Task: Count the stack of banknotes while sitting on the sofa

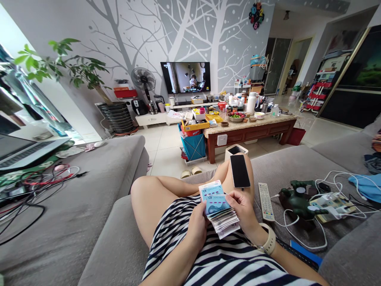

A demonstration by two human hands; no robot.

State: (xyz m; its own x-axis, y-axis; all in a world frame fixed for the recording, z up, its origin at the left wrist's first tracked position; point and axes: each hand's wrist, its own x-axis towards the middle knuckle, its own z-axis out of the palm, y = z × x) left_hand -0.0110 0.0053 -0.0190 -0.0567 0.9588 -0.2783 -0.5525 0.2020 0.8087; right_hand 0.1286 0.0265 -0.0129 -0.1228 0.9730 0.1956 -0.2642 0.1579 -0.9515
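1. Notes (216, 207): one bundle, blue-faced pieces uppermost, held in both hands above the striped cloth (174, 228) of the lap. Lower part fanned, edges showing; the spread probably keeps single notes apart.
2. Left hand (197, 223): grip closed on the bundle's left side, thumb at its edge. Likely the steadying side.
3. Right hand (245, 210): grip pinching the right side of the upper blue notes, thumb on top. Likely placed there to part or control single notes.
4. Phone (239, 171): screen up and dark, laid on the right leg beyond the right hand; presumably put there for easy reach, though the leg is a sloping rest.
5. Remote (266, 201): on the sofa (119, 246), just beside the right leg, buttons up, within easy reach.
6. Bowl (236, 116): fruit-filled, near the front edge of the surface (232, 128), well apart from the notes.
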